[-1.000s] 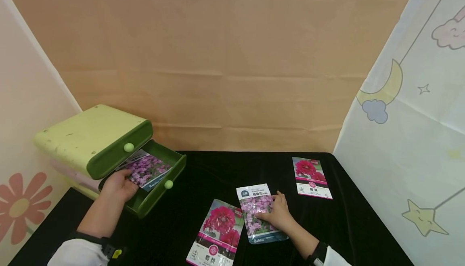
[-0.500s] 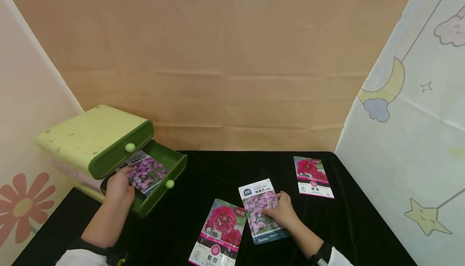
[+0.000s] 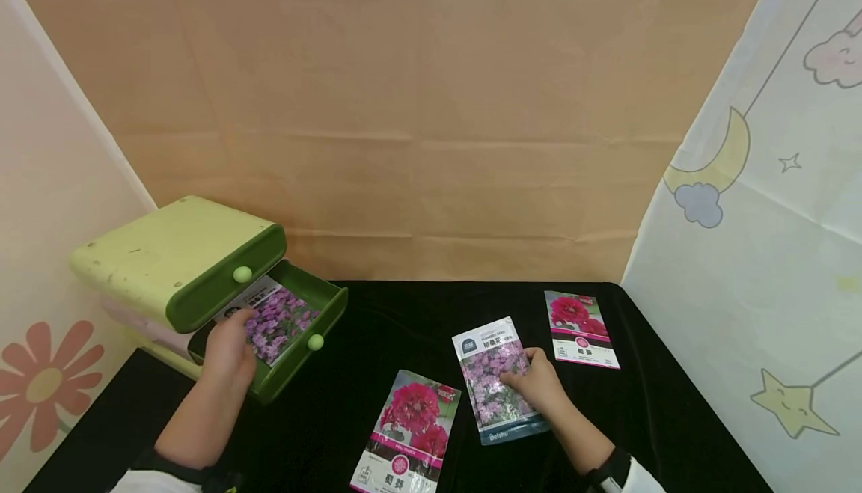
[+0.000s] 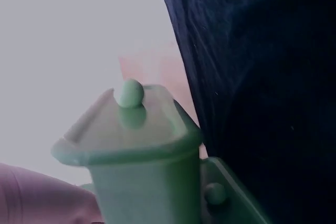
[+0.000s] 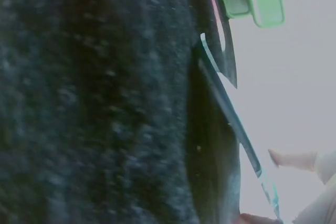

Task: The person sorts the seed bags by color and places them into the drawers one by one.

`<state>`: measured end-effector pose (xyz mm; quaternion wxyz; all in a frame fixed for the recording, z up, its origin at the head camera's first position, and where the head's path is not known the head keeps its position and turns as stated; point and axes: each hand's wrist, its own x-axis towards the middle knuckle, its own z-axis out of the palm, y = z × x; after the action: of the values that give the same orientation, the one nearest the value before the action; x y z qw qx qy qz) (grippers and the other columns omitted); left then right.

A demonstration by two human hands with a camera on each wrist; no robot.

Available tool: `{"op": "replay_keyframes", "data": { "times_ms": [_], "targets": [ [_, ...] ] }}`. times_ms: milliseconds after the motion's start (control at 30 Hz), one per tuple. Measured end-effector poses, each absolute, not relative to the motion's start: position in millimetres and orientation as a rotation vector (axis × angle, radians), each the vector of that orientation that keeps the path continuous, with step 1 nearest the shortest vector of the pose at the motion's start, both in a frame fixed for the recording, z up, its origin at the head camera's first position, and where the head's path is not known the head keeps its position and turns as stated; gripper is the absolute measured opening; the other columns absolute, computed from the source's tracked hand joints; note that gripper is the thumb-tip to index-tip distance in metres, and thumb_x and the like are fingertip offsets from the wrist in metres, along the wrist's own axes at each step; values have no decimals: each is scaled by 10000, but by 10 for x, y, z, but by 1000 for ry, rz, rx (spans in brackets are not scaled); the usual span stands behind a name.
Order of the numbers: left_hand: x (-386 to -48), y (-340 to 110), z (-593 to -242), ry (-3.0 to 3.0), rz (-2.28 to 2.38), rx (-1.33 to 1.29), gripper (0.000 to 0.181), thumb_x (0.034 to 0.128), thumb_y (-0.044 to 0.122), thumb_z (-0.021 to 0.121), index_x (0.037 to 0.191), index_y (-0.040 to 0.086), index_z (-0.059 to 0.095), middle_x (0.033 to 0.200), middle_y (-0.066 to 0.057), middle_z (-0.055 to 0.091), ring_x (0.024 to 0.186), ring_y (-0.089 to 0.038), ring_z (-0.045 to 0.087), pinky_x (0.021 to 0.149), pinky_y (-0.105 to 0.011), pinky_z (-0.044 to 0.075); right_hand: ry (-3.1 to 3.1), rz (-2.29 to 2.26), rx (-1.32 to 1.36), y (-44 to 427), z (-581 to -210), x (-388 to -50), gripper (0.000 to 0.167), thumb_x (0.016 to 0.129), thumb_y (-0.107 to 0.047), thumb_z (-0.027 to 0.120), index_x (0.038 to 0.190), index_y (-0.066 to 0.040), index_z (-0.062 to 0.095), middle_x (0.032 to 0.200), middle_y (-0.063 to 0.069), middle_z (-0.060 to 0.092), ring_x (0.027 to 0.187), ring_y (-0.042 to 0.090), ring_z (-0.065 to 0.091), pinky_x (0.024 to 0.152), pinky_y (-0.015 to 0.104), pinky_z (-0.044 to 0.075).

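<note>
A seed packet with purple flowers [image 3: 286, 321] lies tilted inside the pulled-out green drawer [image 3: 330, 313]. At the packet's near left edge, my left hand [image 3: 229, 347] grips it; the fingers underneath are hidden. My right hand [image 3: 539, 384] pinches a second purple-flower seed packet [image 3: 490, 373] by its right edge, thumb on the front. The right wrist view shows that packet edge-on as a thin tilted sheet [image 5: 231, 111], raised off the cloth. Left of it lies a large red-flower seed packet [image 3: 407, 433]; a smaller red-flower packet [image 3: 582, 328] lies farther back at the right.
The drawer belongs to a small cabinet [image 3: 168, 253] with a yellow-green top, and a shut upper drawer with a round knob [image 3: 242, 274]. Black cloth [image 3: 377, 328] covers the table. A tan backdrop [image 3: 417, 141] and printed side panels [image 3: 761, 253] enclose it.
The purple packet in the drawer has settled lower, its blue bottom strip now out of sight, while my left hand moved slightly right. My right hand has shifted its packet right and up.
</note>
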<state>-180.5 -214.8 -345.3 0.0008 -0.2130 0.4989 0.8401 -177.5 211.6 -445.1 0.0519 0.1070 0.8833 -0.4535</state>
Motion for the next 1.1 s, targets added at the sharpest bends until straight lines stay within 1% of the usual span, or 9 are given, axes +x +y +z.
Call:
{"op": "replay_keyframes", "data": {
  "times_ms": [133,233,367,500,667,800,933,1033,1100],
  "targets": [
    [-1736,-2041,-3418,1645,2610,-556,766,1040,227,296,1425,226,-366,1480,142,-437,1326,-51,-413,1172,-205,-98,2650,-1446,325,2152,-4389,-1775,574,840,-113,715,1258,105,387,1122,290,556,928,295,613,750,371,521],
    [-1648,-1909,-3412,1791,2588,-462,769,1047,270,307,1447,203,-347,1519,96,-396,1374,-71,-357,1181,-256,-132,2606,-1503,335,2159,-4332,-1764,561,852,-107,698,1271,101,389,1121,272,553,909,270,613,727,345,525],
    [-1527,-1697,-3461,1965,2641,-357,769,1048,288,357,1505,194,-255,1599,40,-248,1463,-98,-203,1207,-297,-86,2572,-1567,331,2127,-4240,-1755,547,877,-109,672,1292,94,380,1168,278,523,930,263,607,741,335,523],
    [-1459,-1464,-3591,2073,2826,-233,709,1041,213,412,1562,171,-67,1642,-30,-64,1510,-169,-37,1226,-295,38,2552,-1668,291,2039,-4181,-1766,574,892,-90,658,1354,95,371,1214,308,552,910,249,651,746,345,551],
    [-1446,-1227,-3776,2136,3039,14,623,1031,128,440,1556,81,109,1623,-121,122,1504,-248,114,1196,-243,201,2472,-1860,217,1818,-4130,-1775,462,898,-59,648,1316,68,500,1099,214,674,834,215,694,731,330,576],
    [-1440,-1091,-3896,2140,3111,170,579,1028,105,449,1537,38,181,1591,-136,233,1478,-197,224,1152,-179,268,2328,-2019,126,1578,-4087,-1756,377,904,-47,638,1258,58,563,1020,152,711,805,204,704,715,307,583],
    [-1421,-950,-3996,2197,2930,185,572,1031,120,453,1536,39,197,1582,-130,269,1445,-120,294,1087,-103,313,2229,-2066,-11,1367,-4055,-1697,418,913,-66,636,1290,79,527,1029,162,709,803,190,706,714,302,587],
    [-1419,-867,-4048,2197,2734,168,589,1033,154,461,1545,64,183,1595,-99,253,1458,-154,277,1047,-68,325,2206,-2043,-107,1257,-4031,-1640,454,917,-98,643,1311,80,506,1039,172,709,807,185,705,717,301,586],
    [-1418,-828,-4080,2176,2628,155,603,1034,184,465,1551,87,168,1601,-68,242,1468,-198,257,1081,-113,315,2209,-2026,-140,1218,-4019,-1603,464,915,-112,650,1313,78,504,1038,169,712,809,179,704,719,295,582]
  ]
}}
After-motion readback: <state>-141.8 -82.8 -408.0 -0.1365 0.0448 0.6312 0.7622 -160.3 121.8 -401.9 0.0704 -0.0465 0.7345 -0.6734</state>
